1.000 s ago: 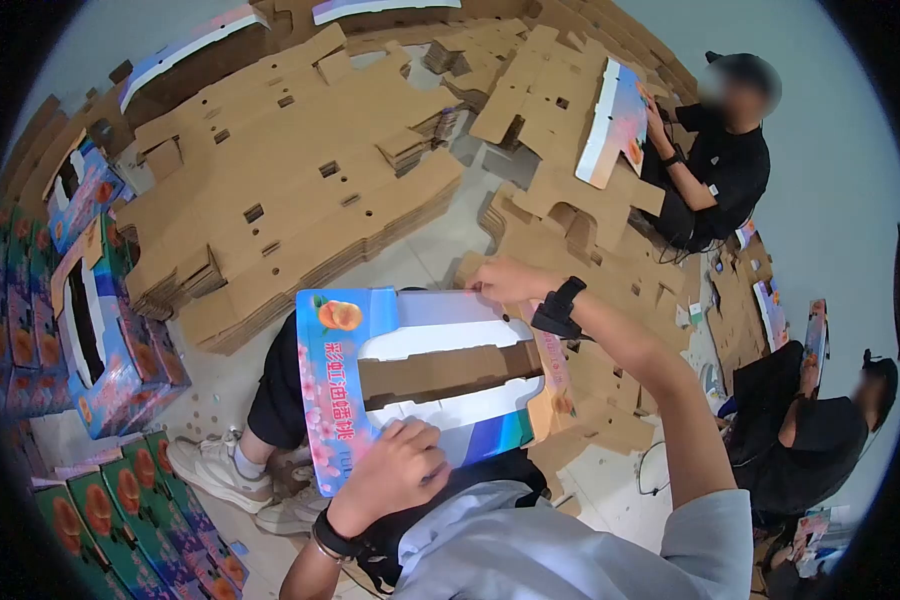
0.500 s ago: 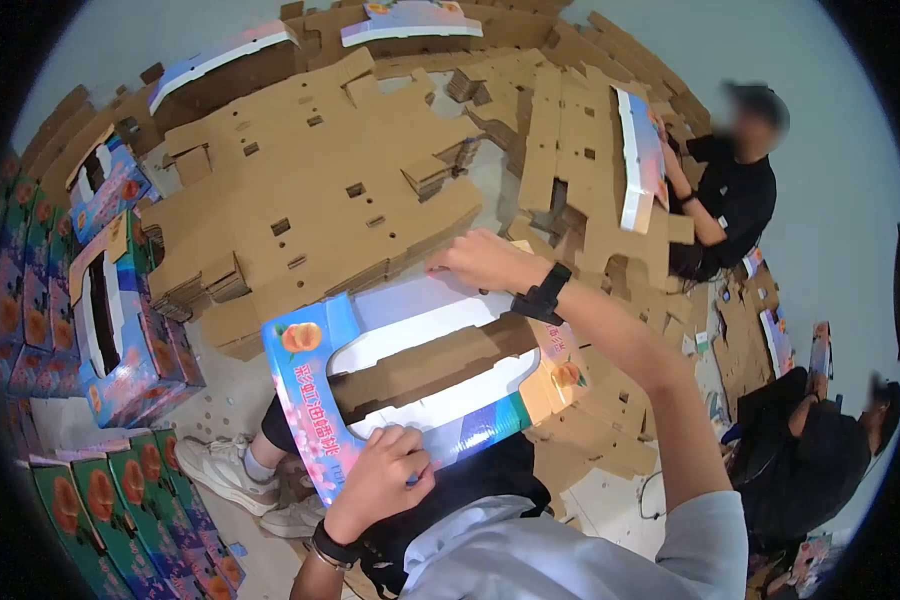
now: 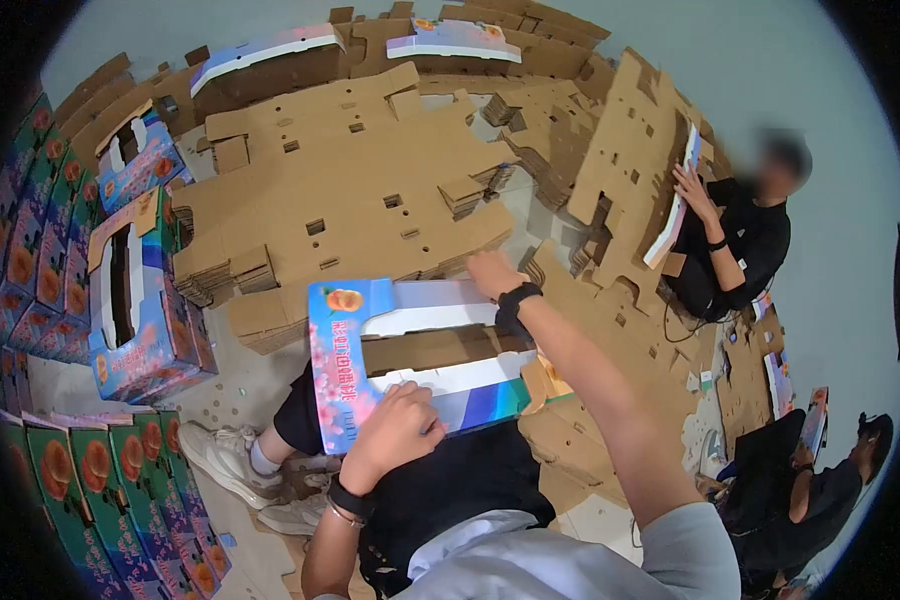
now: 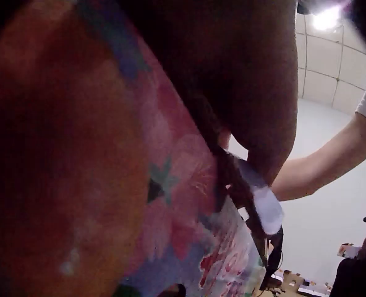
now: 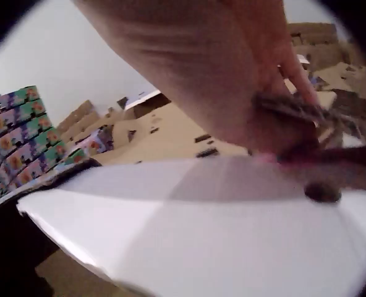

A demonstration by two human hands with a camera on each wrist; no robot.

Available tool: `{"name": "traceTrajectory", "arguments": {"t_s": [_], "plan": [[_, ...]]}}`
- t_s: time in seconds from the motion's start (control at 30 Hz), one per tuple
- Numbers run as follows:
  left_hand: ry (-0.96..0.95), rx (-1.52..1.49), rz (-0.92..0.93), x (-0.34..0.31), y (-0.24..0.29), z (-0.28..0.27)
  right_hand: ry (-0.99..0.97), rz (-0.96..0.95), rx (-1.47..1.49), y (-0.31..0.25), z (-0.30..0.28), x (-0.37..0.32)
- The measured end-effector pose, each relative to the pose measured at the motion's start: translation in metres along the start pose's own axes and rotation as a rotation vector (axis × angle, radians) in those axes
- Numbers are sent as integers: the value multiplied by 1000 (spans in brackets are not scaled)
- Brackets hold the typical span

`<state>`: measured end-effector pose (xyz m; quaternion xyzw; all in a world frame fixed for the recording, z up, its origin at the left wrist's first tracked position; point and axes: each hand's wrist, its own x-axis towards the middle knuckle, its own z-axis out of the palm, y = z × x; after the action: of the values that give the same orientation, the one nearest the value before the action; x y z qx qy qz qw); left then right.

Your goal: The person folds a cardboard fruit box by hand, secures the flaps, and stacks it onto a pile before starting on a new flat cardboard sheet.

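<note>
A printed cardboard fruit box (image 3: 335,385), with peach and blossom pictures and a long opening in its top, sits over the person's lap. The left hand (image 3: 398,425) grips its near side, fingers curled at the edge of the opening. In the left wrist view the blossom print (image 4: 177,161) fills much of the picture. At the far edge, toward the right end, the right hand (image 3: 495,275) pinches the box's rim. The right wrist view has that hand (image 5: 214,80) bent over the white panel (image 5: 170,229), near a round hole; its fingertips are partly hidden.
Stacks of flat brown cardboard (image 3: 360,190) lie ahead. Folded boxes (image 3: 145,350) stand at left, with rows of green peach boxes (image 3: 120,500) below them. A seated person (image 3: 740,240) handles a cardboard sheet at right; another person (image 3: 830,490) sits nearer.
The box tilted toward the left, then came back level. The right hand shifted left along its far edge and back right. The left hand kept its grip. The head view has turned.
</note>
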<state>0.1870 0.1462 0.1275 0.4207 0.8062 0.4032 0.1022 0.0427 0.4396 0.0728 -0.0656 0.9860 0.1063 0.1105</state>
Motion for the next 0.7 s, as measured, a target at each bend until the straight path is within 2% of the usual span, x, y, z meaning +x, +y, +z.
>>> {"name": "traceTrajectory", "arguments": {"t_s": [0.1, 0.13, 0.23, 0.37, 0.4, 0.47, 0.53, 0.6, 0.63, 0.67, 0.7], "plan": [[-65, -19, -8, 4, -3, -2, 49, 46, 157, 9, 1, -4], [-84, -17, -7, 3, -4, -3, 96, -58, 81, 13, 5, 1], [-75, -15, -22, 2, -6, -5, 65, -102, 165, 16, -18, -3], [-74, -12, -38, 0, -6, -7, 142, -4, 361, 30, -24, 0], [32, -59, 22, 1, -7, -4, 201, 22, 453, 32, -27, -1], [37, -87, 23, 1, -7, -4, 272, 54, 557, 33, -30, -11], [52, -107, 17, 2, -5, -13, 348, -55, 405, 17, -60, -40], [148, -225, -51, 2, 1, -32, 284, -338, 372, -5, -87, -90], [248, -282, -25, 1, 5, -47, 252, -370, 255, -21, -88, -118], [346, -339, 3, 0, 10, -63, 137, -461, 548, -33, -98, -147], [538, -471, 52, -4, 11, -74, 195, -523, 364, -46, -88, -168]]}}
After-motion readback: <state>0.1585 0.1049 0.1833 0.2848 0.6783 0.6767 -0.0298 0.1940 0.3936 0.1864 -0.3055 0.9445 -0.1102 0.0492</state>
